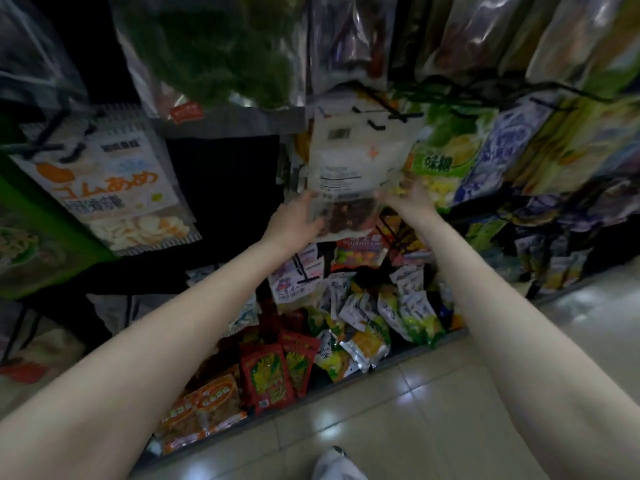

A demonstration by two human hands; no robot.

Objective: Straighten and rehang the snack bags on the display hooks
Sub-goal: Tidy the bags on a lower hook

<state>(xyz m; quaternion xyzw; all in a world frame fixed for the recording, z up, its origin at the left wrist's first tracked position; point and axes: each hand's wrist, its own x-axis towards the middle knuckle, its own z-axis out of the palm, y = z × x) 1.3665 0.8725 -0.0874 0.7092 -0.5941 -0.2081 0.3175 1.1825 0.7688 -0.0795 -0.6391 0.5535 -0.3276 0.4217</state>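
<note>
A white snack bag [349, 168] with a clear lower window showing dark red pieces hangs back side out at the centre of the rack. Its top sits among black display hooks [394, 114]. My left hand [294, 221] grips the bag's lower left edge, thumb on the front. My right hand [408, 199] holds the lower right edge, its fingers partly behind the bag. Both arms reach up and forward.
A white and orange bag [114, 188] hangs at the left. Green and blue bags [446, 161] hang to the right. Red, orange and green packets [277, 368] lie piled on the bottom shelf. Pale floor tiles [433, 410] and my shoe [337, 464] are below.
</note>
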